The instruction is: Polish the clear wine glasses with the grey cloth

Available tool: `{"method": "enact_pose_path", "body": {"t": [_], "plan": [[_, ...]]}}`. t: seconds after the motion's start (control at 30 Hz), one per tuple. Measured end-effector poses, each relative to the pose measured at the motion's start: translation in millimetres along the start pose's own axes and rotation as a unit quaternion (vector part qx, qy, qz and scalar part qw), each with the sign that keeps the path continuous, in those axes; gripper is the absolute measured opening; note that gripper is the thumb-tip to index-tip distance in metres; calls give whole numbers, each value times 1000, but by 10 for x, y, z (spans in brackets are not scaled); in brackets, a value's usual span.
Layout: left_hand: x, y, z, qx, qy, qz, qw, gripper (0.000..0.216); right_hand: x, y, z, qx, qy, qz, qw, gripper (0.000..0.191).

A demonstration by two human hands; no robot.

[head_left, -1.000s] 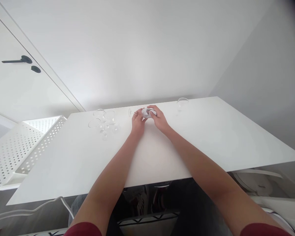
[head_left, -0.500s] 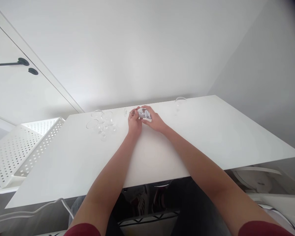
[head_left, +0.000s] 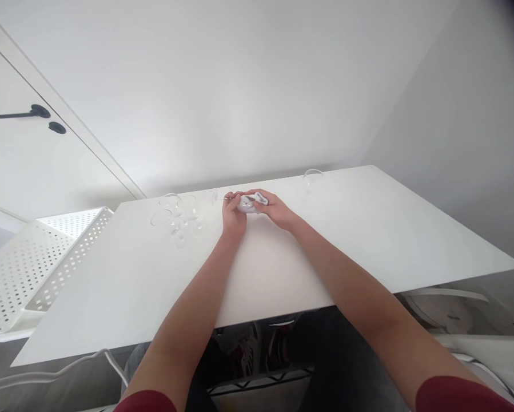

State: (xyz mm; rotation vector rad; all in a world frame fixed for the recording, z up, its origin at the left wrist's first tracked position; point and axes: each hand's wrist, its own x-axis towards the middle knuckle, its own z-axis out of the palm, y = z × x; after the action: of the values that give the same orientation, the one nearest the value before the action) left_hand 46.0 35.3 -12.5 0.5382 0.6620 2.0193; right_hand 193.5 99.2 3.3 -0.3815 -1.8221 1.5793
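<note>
Right hand [head_left: 278, 210] drawn in closer since half a second ago, its thumb now higher against the white cloth [head_left: 261, 198]. Left to right, all placed by the white table [head_left: 132, 286]: beyond its left end, a dark door handle [head_left: 23, 113]; just beside that end, a white perforated rack [head_left: 38, 263]. On the table's left part, a cluster of clear stemmed glasses [head_left: 178, 218], upright, count hard to make out. Above the table near its far edge, left hand [head_left: 233, 217] curled closed round the stem of the held glass [head_left: 248, 206], which is tipped sideways, foot leftward, bowl rightward. Right hand half closed, gripping the cloth at the bowl; rear fingers partly hidden. Farther right, near the table's far edge, a lone glass [head_left: 312, 178] stands upright
</note>
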Motion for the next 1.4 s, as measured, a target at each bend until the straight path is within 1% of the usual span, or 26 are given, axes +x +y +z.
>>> {"method": "enact_pose_path", "body": {"t": [0.07, 0.1, 0.13, 0.2, 0.23, 0.3, 0.33, 0.37, 0.4, 0.43, 0.47, 0.5, 0.53, 0.6, 0.63, 0.67, 0.73, 0.77, 0.83, 0.9, 1.03, 1.2, 1.4], "plan": [[-18, 1, 35, 28, -32, 6, 999, 30, 7, 22, -8, 97, 48, 60, 992, 43], [-27, -5, 51, 48, -49, 4, 998, 29, 16, 33, -6, 130, 77, 78, 985, 45], [-34, -14, 65, 70, -69, 0, 995, 28, 30, 42, -1, 150, 108, 86, 979, 46], [-46, -46, 83, 109, -117, -10, 987, 30, 61, 52, 1, 161, 177, 77, 968, 45], [-50, -67, 86, 123, -141, -15, 982, 35, 75, 52, -5, 158, 213, 68, 962, 43], [-54, -112, 81, 140, -165, -28, 976, 56, 97, 47, -37, 155, 279, 48, 946, 38], [-54, -132, 76, 143, -164, -37, 975, 66, 104, 42, -58, 157, 304, 39, 939, 35], [-54, -150, 69, 142, -154, -51, 976, 71, 107, 35, -82, 160, 322, 30, 933, 33], [-55, -161, 62, 141, -139, -74, 977, 71, 108, 26, -103, 162, 337, 19, 927, 31], [-57, -166, 56, 141, -123, -105, 977, 64, 106, 15, -122, 161, 348, 7, 923, 29], [-62, -162, 51, 144, -115, -144, 972, 55, 103, 3, -135, 153, 356, -5, 922, 28], [-70, -151, 49, 150, -119, -192, 963, 48, 98, -12, -143, 137, 363, -15, 921, 28], [-80, -133, 51, 158, -137, -244, 947, 48, 91, -27, -144, 115, 366, -22, 923, 29], [-109, -86, 63, 179, -200, -332, 904, 61, 73, -62, -131, 66, 355, -23, 932, 32], [-125, -59, 73, 186, -233, -355, 886, 64, 64, -79, -118, 48, 344, -21, 937, 34], [-140, -33, 84, 193, -257, -360, 875, 63, 54, -96, -101, 39, 334, -19, 942, 36], [-165, 11, 109, 207, -277, -330, 878, 48, 38, -124, -59, 41, 328, -32, 943, 39], [-174, 29, 121, 212, -277, -309, 885, 40, 32, -136, -37, 44, 336, -48, 940, 40], [-185, 54, 138, 212, -278, -282, 893, 33, 23, -153, 6, 42, 360, -86, 928, 41], [-186, 70, 145, 204, -285, -269, 897, 32, 17, -164, 40, 37, 384, -118, 915, 40], [-184, 98, 143, 180, -300, -238, 906, 32, 9, -189, 82, 43, 398, -151, 904, 41], [-203, 132, 155, 163, -316, -234, 905, 33, -14, -251, 124, 21, 412, -161, 897, 41], [-233, 155, 185, 162, -298, -190, 921, 32, -37, -272, 157, -35, 413, -173, 894, 41]]}}
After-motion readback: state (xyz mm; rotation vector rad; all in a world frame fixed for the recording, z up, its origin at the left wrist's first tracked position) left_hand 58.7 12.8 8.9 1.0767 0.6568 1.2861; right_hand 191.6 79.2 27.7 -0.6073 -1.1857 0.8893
